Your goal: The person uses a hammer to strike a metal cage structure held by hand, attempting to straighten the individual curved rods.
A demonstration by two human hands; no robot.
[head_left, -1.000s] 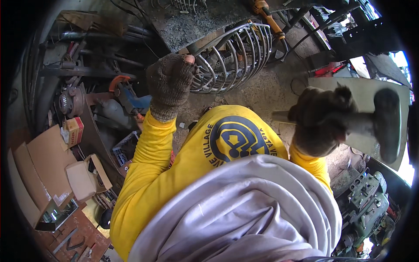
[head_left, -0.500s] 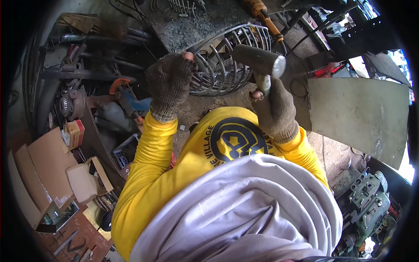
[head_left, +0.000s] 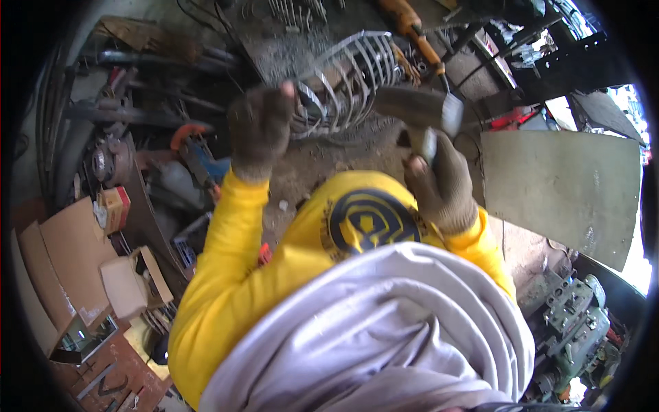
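My left hand (head_left: 259, 130), in a brown knit glove with a bare fingertip showing, is closed at the near left end of a curved basket-like frame of metal bars (head_left: 351, 82). My right hand (head_left: 443, 182), in a matching glove, is wrapped round the short visible handle of a sledgehammer (head_left: 408, 106). The heavy cylindrical head is raised, just right of the frame and apart from it, its bright striking face turned right. Motion blurs the hammer and my left hand.
Beyond the frame stands a dark, gritty worktable (head_left: 278, 51). An orange power tool (head_left: 415, 34) lies at the far side. A metal sheet (head_left: 559, 192) stands at right, above a green machine (head_left: 576, 323). Cardboard boxes (head_left: 75, 257) and an orange-and-blue tool (head_left: 199, 154) are at left.
The frame has tilted and shifted slightly left, with my left hand still on it. My right hand and the hammer have moved a little to the right and nearer to me.
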